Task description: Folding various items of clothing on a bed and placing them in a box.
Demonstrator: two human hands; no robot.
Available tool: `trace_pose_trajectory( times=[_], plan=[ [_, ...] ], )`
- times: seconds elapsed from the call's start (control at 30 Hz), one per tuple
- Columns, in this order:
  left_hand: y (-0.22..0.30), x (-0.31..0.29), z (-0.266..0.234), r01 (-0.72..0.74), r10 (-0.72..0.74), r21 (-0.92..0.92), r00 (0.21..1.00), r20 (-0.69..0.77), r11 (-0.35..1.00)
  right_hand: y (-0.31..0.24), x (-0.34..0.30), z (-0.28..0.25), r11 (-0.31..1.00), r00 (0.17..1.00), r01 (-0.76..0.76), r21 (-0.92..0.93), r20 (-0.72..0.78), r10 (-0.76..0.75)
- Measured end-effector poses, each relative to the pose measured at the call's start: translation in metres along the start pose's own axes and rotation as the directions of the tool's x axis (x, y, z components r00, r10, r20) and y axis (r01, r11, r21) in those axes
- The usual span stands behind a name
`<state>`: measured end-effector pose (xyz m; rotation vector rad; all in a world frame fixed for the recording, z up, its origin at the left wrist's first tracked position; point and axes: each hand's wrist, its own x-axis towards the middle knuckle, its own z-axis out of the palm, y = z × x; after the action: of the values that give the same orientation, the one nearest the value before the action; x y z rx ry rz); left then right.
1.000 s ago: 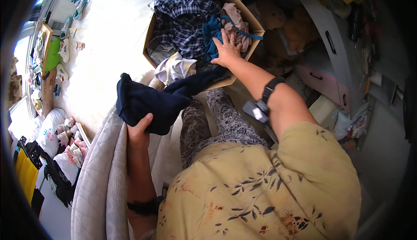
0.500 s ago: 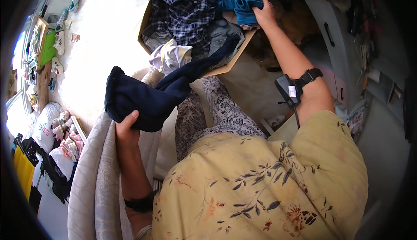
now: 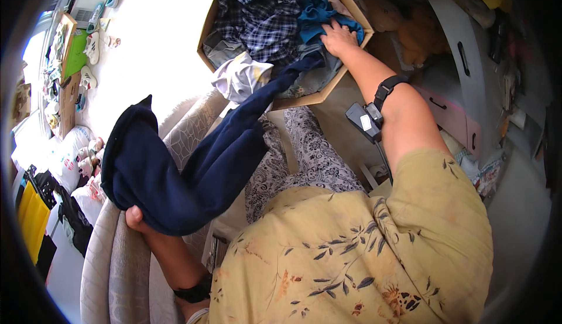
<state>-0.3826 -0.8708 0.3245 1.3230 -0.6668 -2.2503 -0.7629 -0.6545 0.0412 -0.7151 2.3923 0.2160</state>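
Note:
A dark navy garment (image 3: 175,177) hangs over my left hand (image 3: 138,223) at the left. My thumb shows at its lower edge, and the cloth hides the other fingers. One long sleeve or leg of the garment stretches to the right, its end lying on the clothes in an open cardboard box (image 3: 313,99). Inside the box at the right, my right hand (image 3: 341,37) rests on a crumpled teal garment (image 3: 319,12) with its fingers spread. Beside it are a dark plaid shirt (image 3: 260,16) and a pale garment (image 3: 243,78) draped over the near edge.
To my left stands a grey patterned sofa arm (image 3: 126,259). Beyond it are white bags (image 3: 70,148) and a rack with several shoes (image 3: 92,48). A grey cabinet (image 3: 462,60) and a pink drawer (image 3: 445,107) stand at the right.
My right hand has lowered the teal garment into the box and its fingers have spread. My left hand has moved left and nearer to me, drawing the navy garment out wider.

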Motion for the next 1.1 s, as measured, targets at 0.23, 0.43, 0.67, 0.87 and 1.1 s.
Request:
trace_pose_trajectory(
  times=[0.23, 0.43, 0.67, 0.87, 1.1],
  plan=[
    [0.0, -0.013, 0.024, 0.057, -0.062, 0.109, 0.997, 0.045, 0.992, -0.047, 0.027, -0.023, 0.973, 0.967, -0.195, -0.127, 0.145, 0.212],
    [0.001, -0.014, 0.059, 0.2, -0.31, 0.392, 0.919, 0.242, 0.898, -0.126, -0.046, -0.065, 0.881, 0.88, 0.471, -0.037, -0.048, -0.473],
    [0.008, -0.028, 0.036, 0.117, -0.146, 0.213, 0.981, 0.129, 0.97, -0.142, -0.09, 0.026, 0.79, 0.799, 0.567, 0.235, 0.075, -0.596],
    [0.001, -0.028, 0.03, 0.112, -0.132, 0.179, 0.986, 0.103, 0.977, -0.066, -0.076, 0.049, 0.929, 0.953, 0.088, 0.361, 0.241, -0.184],
    [-0.001, -0.023, 0.023, 0.131, -0.154, 0.197, 0.982, 0.106, 0.972, -0.099, -0.118, 0.043, 0.86, 0.956, 0.294, 0.417, -0.118, -0.269]
  ],
)
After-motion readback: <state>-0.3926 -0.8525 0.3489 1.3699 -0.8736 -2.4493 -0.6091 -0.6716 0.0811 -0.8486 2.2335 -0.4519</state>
